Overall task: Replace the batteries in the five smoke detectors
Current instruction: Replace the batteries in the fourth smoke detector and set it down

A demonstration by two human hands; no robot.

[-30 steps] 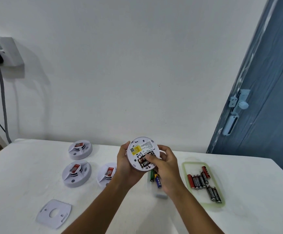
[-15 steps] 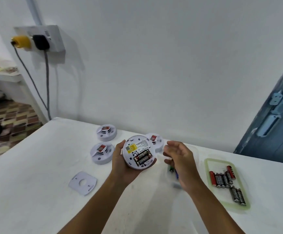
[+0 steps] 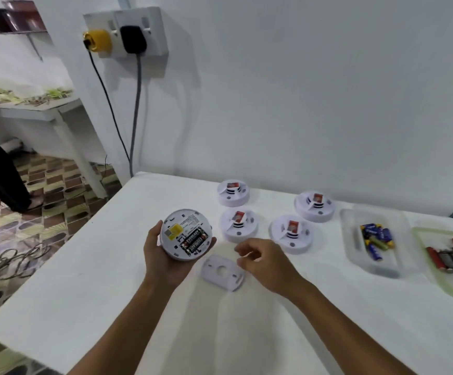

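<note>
My left hand grips a round white smoke detector, back side up, with black batteries seated in its open bay. My right hand hovers empty, fingers loosely curled, just above a white mounting plate lying flat on the table. Several other white detectors with red tags stand behind: one at the back, one in the middle, one to its right, one farther right. A clear tray holds blue and yellow batteries. A green-rimmed tray holds red-and-black batteries.
The white table ends at its left edge over a patterned tile floor. A wall socket with a yellow and a black plug hangs above, cables dropping beside the table's corner. A person's dark-clothed leg stands at far left.
The view swung left and down. My right hand left the detector's battery bay and moved down to above the mounting plate. My left hand kept the detector.
</note>
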